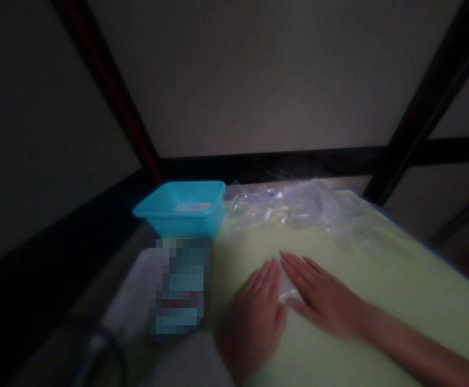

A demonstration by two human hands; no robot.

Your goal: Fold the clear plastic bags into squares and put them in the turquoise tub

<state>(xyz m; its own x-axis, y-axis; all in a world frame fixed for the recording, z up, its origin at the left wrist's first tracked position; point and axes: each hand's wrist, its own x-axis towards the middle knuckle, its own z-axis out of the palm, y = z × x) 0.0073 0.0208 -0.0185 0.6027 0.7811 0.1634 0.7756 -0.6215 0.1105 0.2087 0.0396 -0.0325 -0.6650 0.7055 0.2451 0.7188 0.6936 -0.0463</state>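
My left hand (pixel 254 317) and my right hand (pixel 323 295) lie flat side by side on a pale green sheet (pixel 399 290), fingers stretched out and pointing away from me. A small pale patch (pixel 288 287) shows between the two hands; I cannot make out what it is. Neither hand grips anything. The picture is dim and a little blurred.
A turquoise plastic tub (pixel 184 212) with something white inside stands at the sheet's far left corner. Crumpled clear plastic film (pixel 298 207) lies along the far edge. Dark frame bars (pixel 427 102) run behind and to the right. A pixelated object (pixel 180 287) sits left of my hands.
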